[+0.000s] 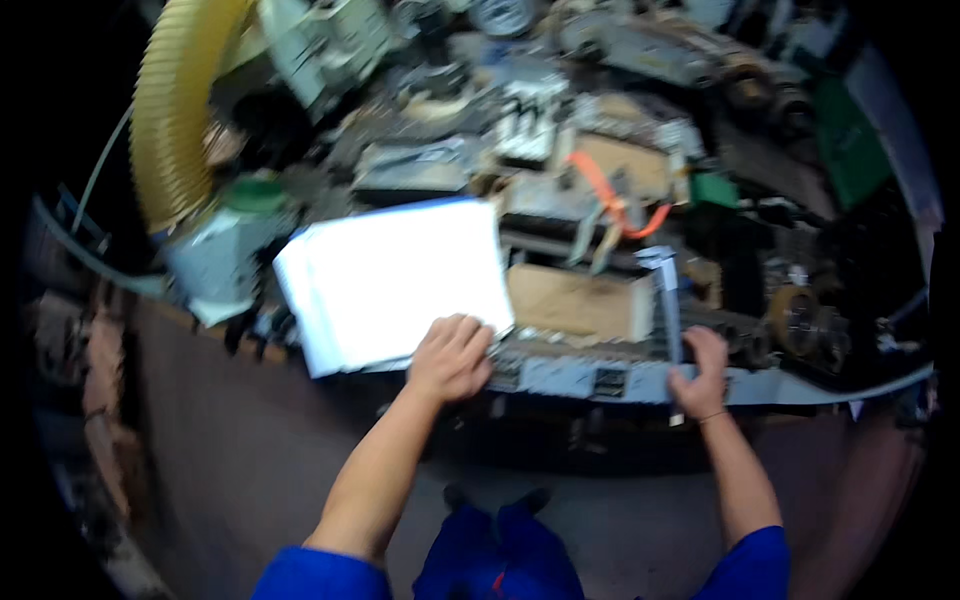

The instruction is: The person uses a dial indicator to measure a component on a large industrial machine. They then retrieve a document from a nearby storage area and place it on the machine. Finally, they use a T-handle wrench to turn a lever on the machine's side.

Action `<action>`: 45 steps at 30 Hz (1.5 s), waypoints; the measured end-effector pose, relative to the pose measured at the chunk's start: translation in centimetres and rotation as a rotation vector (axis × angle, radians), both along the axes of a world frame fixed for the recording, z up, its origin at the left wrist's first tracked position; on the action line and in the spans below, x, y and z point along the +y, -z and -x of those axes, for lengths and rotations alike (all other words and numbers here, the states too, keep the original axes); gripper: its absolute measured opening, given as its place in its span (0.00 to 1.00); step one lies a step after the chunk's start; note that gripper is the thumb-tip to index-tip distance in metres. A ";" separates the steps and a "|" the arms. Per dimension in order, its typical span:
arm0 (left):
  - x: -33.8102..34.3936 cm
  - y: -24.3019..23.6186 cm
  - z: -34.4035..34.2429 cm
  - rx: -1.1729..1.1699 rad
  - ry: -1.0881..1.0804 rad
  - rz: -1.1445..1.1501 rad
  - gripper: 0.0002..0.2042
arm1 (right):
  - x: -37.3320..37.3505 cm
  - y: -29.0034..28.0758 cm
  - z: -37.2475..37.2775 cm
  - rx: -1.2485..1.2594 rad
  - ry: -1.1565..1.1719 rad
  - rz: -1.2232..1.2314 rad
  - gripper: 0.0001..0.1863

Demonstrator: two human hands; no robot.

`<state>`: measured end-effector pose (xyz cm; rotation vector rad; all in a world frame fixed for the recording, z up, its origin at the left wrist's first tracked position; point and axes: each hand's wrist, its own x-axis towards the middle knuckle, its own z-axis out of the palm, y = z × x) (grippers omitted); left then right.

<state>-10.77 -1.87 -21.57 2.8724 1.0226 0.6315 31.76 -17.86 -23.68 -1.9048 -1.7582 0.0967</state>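
Note:
My left hand (453, 357) is at the lower right corner of a stack of white papers (400, 275), its fingers bent over the edge and the thumb hidden. A blue edge shows behind the papers, which lie slightly tilted at the bench's front. On the right, my right hand (702, 372) grips a metal caliper (668, 295) between thumb and fingers. The jaw end points away from me, and the lower tip sticks out below the hand past the bench edge. Motion blurs the picture somewhat.
A yellow ribbed hose (172, 110) bends down at the far left beside a grey-blue container (215, 262). An orange strap (610, 200) lies among metal parts and boxes. Brown cardboard (575, 302) sits between my hands, behind the bench's light front edge (560, 378).

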 end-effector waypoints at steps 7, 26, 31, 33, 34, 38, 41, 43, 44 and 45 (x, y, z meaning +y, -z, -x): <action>-0.7 1.3 1.3 -0.055 -0.004 0.009 0.21 | -3.7 -1.5 10.9 0.174 0.095 -0.297 0.17; -0.5 3.0 1.4 -0.058 0.007 0.005 0.22 | -3.1 7.5 46.3 1.368 0.202 0.343 0.37; -0.3 2.7 1.3 -0.060 0.046 0.022 0.22 | -10.7 9.5 50.0 1.184 0.292 0.285 0.28; -0.7 3.1 1.9 -0.057 0.040 0.038 0.22 | -12.9 8.4 50.3 1.275 0.394 0.359 0.24; -0.4 2.8 1.9 -0.050 0.044 0.050 0.23 | -12.8 8.3 49.3 1.365 0.512 0.476 0.23; -0.3 2.9 1.6 -0.028 0.040 0.000 0.23 | -12.9 7.0 45.2 1.811 0.785 0.144 0.20; -0.2 2.9 1.8 -0.036 0.036 -0.008 0.23 | -11.2 7.1 41.4 1.957 0.617 0.051 0.27; -0.2 2.8 1.7 -0.042 0.041 0.009 0.24 | -9.5 6.2 39.7 2.013 0.521 0.025 0.29; -0.3 2.8 1.7 -0.044 0.038 0.014 0.24 | -9.0 6.2 39.3 2.049 0.493 0.001 0.30; -0.4 2.8 1.7 -0.041 0.036 0.018 0.24 | -8.8 6.6 39.1 2.133 0.451 -0.025 0.30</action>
